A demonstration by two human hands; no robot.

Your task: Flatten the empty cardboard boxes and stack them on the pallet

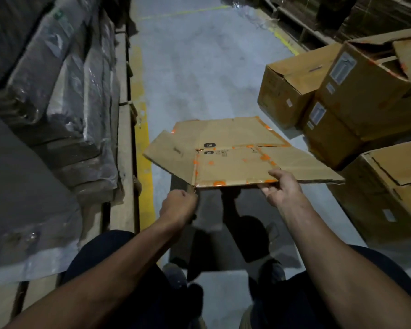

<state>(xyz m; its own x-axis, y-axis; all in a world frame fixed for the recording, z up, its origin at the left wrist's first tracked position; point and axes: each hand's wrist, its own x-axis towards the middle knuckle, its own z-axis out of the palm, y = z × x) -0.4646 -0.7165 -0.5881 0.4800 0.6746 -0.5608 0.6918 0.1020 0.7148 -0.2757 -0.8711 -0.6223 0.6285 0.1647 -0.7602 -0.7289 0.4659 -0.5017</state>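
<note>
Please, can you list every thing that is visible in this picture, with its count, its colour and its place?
flattened box: one, brown with orange marks, held in the air above the aisle, centre
standing boxes: at least four, brown, piled at the right, some with open flaps
wrapped stacks: several, dark under clear film, on the left
wooden pallets: light wood, under the wrapped stacks on the left; count unclear
floor: grey, aisle in the middle
floor line: yellow, beside the left pallets
shoes: two, dark, bottom centre
left hand: one, grips the near left corner of the flattened box
right hand: one, holds the near edge, thumb on top
</note>
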